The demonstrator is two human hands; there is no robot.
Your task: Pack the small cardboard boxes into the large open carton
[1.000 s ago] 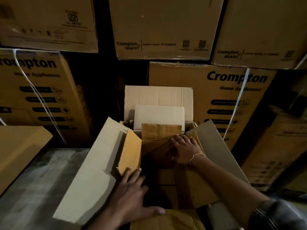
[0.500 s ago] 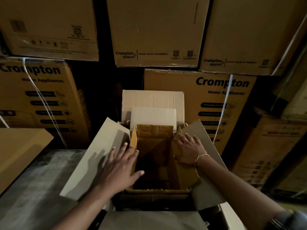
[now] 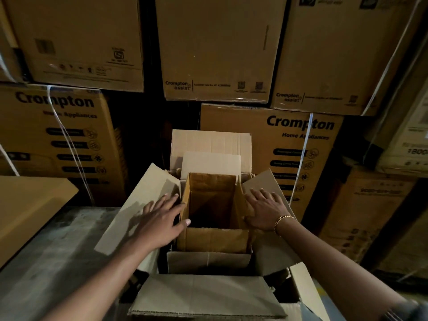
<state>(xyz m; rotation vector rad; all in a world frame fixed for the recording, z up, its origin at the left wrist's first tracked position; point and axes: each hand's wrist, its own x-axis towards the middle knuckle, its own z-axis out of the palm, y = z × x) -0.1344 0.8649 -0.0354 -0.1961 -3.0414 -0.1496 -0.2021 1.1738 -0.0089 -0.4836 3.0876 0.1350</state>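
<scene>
Bottom centre: near flap of the large carton, pale grey-brown, folded out flat, with a ragged corrugated edge. Just above, at lower left of centre, left hand flat and unclenched on the carton's slanted left flap, fingers spread, thumb tip against the side wall of the small box. Opposite, right hand likewise flat and gripping nothing, fingers fanned over the right flap, thumb by the small box's upright side flap; thin gold chain bracelet at the wrist. Between both hands, inside the carton at frame centre: the small box, darker brown, rectangular, open-topped, flaps standing, interior deep in shadow. Behind it, a pale smooth inner flap and the carton's creased far flap. To the left, rough grey floor and a tan flat board. Across the top, stacked cartons printed "Crompton", bound with white strapping.
</scene>
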